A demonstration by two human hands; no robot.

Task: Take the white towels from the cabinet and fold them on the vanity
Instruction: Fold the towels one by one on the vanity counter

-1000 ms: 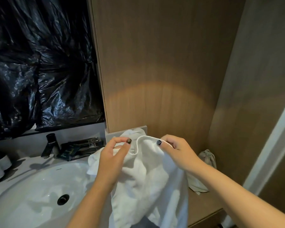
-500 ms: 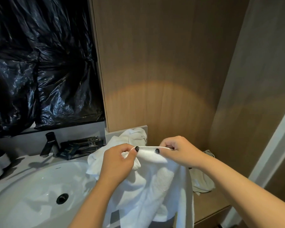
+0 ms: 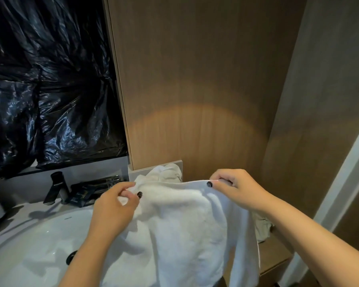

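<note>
A white towel [image 3: 180, 230] hangs stretched between my two hands over the right side of the vanity. My left hand [image 3: 116, 206] pinches its upper edge on the left, and my right hand [image 3: 234, 187] pinches the same edge on the right. Behind it, a second crumpled white towel [image 3: 166, 172] lies against the wooden cabinet panel [image 3: 195, 90]. The lower part of the held towel drops below the frame.
A white basin [image 3: 29, 245] with a dark drain fills the lower left, with a black tap [image 3: 57, 187] and dark sachets [image 3: 85, 193] behind it. Black plastic sheeting [image 3: 46, 83] covers the mirror. A greyish cloth [image 3: 261, 226] lies on the wooden ledge [image 3: 276, 257] at right.
My hands have moved apart along the towel's upper edge, spreading it wider. The left hand went left, the right hand went right and slightly up.
</note>
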